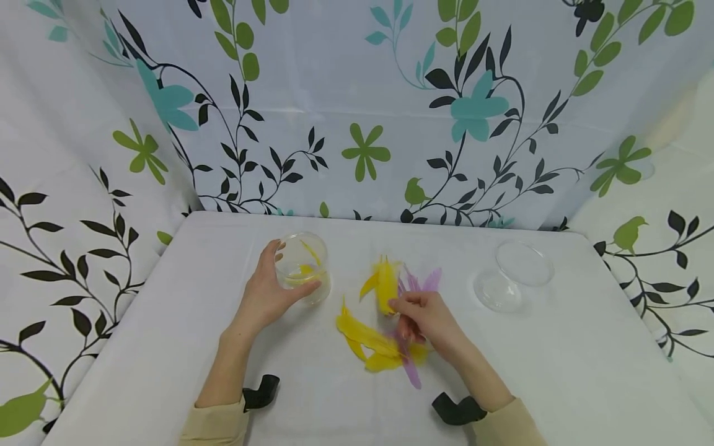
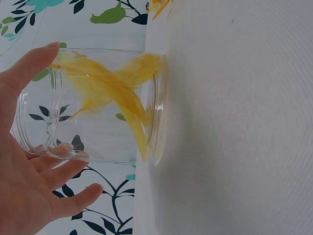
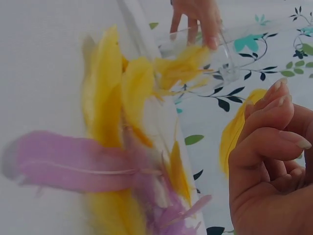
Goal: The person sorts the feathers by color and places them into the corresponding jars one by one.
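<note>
Feathers (image 1: 362, 334) lie lower centre, probably light, soft, best taken by the quill; the right hand (image 1: 426, 319) pinches a yellow feather (image 1: 387, 290) there, while the left hand (image 1: 269, 290) curls round a likely slippery jar (image 2: 107, 139), left of centre.

And over on the right of the white table (image 1: 563, 378), there sits a clear round container (image 1: 498, 292), the white surface showing straight through it! Behind the far edge hangs a pale patterned cloth (image 1: 318, 68), running down both sides too, and what a print: teal flowers (image 1: 478, 108), green blooms (image 1: 365, 152), dark leafy sprigs (image 1: 440, 78), even a little green bird (image 1: 629, 233) at far right.
</note>
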Demonstrator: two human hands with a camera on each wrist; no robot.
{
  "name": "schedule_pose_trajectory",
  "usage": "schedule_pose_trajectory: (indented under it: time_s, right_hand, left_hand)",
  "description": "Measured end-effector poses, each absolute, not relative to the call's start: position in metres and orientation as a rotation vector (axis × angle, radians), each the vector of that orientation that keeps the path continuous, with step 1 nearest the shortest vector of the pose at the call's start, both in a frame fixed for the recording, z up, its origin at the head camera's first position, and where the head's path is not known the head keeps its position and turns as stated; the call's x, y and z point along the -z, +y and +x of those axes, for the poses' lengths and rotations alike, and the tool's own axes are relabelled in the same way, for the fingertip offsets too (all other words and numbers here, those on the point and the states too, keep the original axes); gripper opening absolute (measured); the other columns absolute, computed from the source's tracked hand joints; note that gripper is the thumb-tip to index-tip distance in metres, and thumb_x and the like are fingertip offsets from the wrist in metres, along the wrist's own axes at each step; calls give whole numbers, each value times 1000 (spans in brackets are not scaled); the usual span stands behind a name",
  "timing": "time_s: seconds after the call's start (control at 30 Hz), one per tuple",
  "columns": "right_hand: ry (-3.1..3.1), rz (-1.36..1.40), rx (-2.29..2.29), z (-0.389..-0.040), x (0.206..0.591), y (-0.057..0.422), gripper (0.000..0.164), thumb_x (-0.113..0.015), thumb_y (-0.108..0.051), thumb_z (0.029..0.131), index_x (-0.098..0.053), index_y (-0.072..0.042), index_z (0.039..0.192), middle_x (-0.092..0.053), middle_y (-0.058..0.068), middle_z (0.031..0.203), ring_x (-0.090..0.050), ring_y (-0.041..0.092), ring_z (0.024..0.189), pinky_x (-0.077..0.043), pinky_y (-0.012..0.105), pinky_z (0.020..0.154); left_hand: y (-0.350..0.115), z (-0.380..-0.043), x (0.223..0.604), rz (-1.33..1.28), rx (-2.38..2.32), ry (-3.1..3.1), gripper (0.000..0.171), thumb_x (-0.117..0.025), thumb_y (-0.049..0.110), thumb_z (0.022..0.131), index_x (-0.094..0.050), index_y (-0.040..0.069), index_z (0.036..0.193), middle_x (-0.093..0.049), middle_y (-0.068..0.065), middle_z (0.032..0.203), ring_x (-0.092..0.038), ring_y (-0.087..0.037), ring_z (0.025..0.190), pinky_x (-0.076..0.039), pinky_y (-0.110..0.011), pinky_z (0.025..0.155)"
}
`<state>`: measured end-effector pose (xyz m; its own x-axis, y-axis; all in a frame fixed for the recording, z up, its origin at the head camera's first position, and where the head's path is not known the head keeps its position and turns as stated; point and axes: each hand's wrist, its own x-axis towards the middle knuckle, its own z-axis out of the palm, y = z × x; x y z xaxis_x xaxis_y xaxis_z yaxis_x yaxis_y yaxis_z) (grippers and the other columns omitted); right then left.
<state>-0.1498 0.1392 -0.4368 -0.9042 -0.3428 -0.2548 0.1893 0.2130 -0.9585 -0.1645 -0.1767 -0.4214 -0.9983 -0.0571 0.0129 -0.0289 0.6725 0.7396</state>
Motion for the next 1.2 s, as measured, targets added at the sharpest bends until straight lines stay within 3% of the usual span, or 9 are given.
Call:
schedule_pose_trajectory:
  time_s: [0.3,0.5,0.7,1.2]
  right_hand:
    - [2121,-171,1721,-159,414,124,41,-66,-36,96,-64,5,98,-53,6,57,-41,18,46,-36,22,44]
    - [2084,-255,1721,-168,394,107,33,-67,-37,95,-69,-4,95,-51,6,58,-41,18,47,-36,23,43]
    - [2034,-350,1721,-173,378,92,35,-67,-38,95,-68,-3,93,-50,8,56,-38,19,45,-29,26,41]
    - [1961,-424,1648,-184,363,53,31,-63,-36,98,-69,-6,96,-52,5,59,-40,18,47,-31,23,43]
  left_hand:
    - [-175,-164,424,61,1263,-2835,114,-78,61,77,-9,21,159,-28,-6,162,-37,-38,143,-37,-64,109]
    - [-175,-163,422,73,1250,-2840,114,-77,61,77,-9,22,159,-28,-7,162,-38,-39,142,-38,-65,108]
    - [-175,-163,422,73,1254,-2840,115,-77,63,76,-9,23,159,-28,-7,162,-37,-38,143,-37,-65,108]
    - [-175,-163,422,69,1286,-2835,116,-77,63,76,-7,22,159,-27,-7,163,-36,-39,144,-38,-64,108]
